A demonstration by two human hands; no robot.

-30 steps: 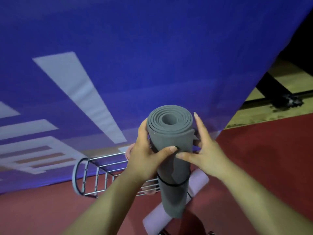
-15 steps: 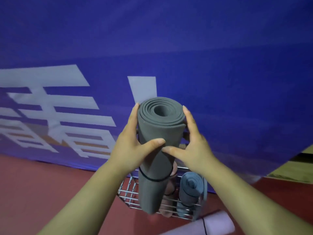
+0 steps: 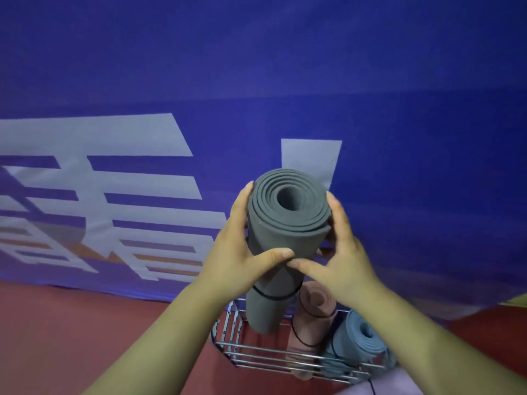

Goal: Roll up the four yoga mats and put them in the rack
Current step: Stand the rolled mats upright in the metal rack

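Observation:
I hold a rolled grey yoga mat (image 3: 281, 232) upright, bound by a black band near its middle. My left hand (image 3: 238, 252) grips its left side and my right hand (image 3: 339, 260) its right side, thumbs meeting in front. Its lower end hangs over the left part of the wire rack (image 3: 228, 332). A rolled pink mat (image 3: 312, 312) and a rolled blue mat (image 3: 358, 337) stand in the rack to the right. A lilac rolled mat (image 3: 396, 384) lies on the floor in front of the rack, mostly cut off.
A large blue banner (image 3: 399, 138) with white lettering hangs right behind the rack. The floor (image 3: 85, 337) is dark red. A strip of yellowish floor (image 3: 517, 298) shows at the right edge.
The view has swung left and settled over the rack, which now stands upright below the grey mat. The mat's lower end has come down over the rack's left part. Both hands keep their grip.

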